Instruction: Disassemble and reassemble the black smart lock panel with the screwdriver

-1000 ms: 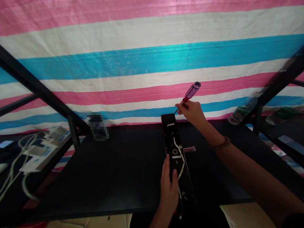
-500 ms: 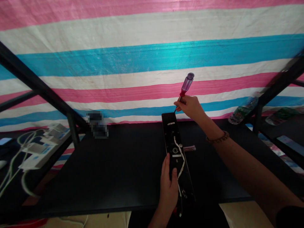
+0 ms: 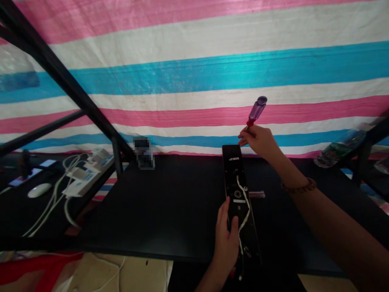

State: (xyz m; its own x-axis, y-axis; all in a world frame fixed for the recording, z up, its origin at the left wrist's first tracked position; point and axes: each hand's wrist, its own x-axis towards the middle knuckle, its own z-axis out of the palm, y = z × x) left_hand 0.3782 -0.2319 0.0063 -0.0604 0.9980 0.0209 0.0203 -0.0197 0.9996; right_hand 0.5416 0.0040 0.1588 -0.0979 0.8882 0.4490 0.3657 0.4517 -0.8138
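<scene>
A long black panel (image 3: 233, 170) with a white wire (image 3: 245, 200) along it lies lengthwise on the black table (image 3: 170, 211). My left hand (image 3: 227, 239) grips the panel's near part, thumb and fingers wrapped on it. My right hand (image 3: 260, 140) is closed on a screwdriver (image 3: 256, 110) with a purple and red handle. The handle points up and the tip sits at the panel's far end. A beaded bracelet (image 3: 299, 187) circles my right wrist.
A striped pink, white and blue tarp (image 3: 194, 81) hangs behind the table. Black frame bars (image 3: 60, 77) cross at left. White power strips with cables (image 3: 82, 178) and a white mouse (image 3: 39, 190) lie at left. A plastic bottle (image 3: 337, 149) lies at right. A small metal part (image 3: 258, 194) rests beside the panel.
The view has shifted left, so everything sits further right in the picture. The screwdriver handle stands more upright than a second ago. Both hands keep their holds.
</scene>
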